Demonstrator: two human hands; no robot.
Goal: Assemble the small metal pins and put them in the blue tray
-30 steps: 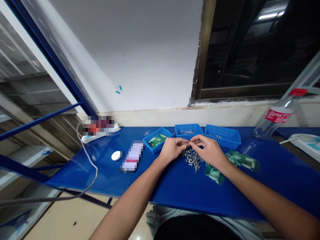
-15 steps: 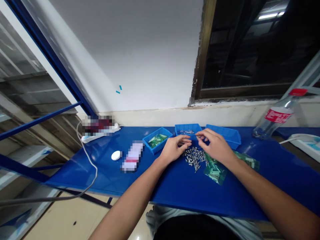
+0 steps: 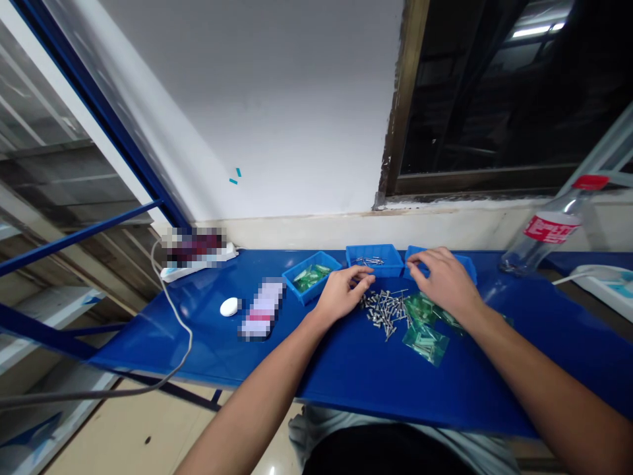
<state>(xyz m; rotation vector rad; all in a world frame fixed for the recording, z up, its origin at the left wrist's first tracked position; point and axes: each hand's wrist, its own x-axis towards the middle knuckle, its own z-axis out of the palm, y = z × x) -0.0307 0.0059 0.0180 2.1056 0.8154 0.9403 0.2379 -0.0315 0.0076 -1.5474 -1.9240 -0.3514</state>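
Beside a heap of small metal rivet-like pieces [image 3: 386, 313], my left hand [image 3: 343, 290] has its fingers loosely curled, with thumb and forefinger apart and nothing visible between them. My right hand [image 3: 445, 284] hovers at the front edge of the right blue bin [image 3: 465, 267], covering much of it. Its fingers are bent and a gap shows above the thumb; I see nothing held. Green plastic packets [image 3: 426, 343] with pale pieces inside lie below the right hand, partly under the wrist. The middle blue bin [image 3: 390, 269] holds several thin metal pieces.
A left blue bin [image 3: 301, 297] contains green packets. Further left lie a blurred-out flat item [image 3: 263, 310] and a white round object [image 3: 229, 307]. A power strip [image 3: 198, 264] with a grey cable is at the back left. A red-capped plastic bottle [image 3: 548, 231] stands at right.
My right hand has moved right, from near the left hand and middle bin to the right bin, and its fingertips have parted. My left hand has barely shifted.
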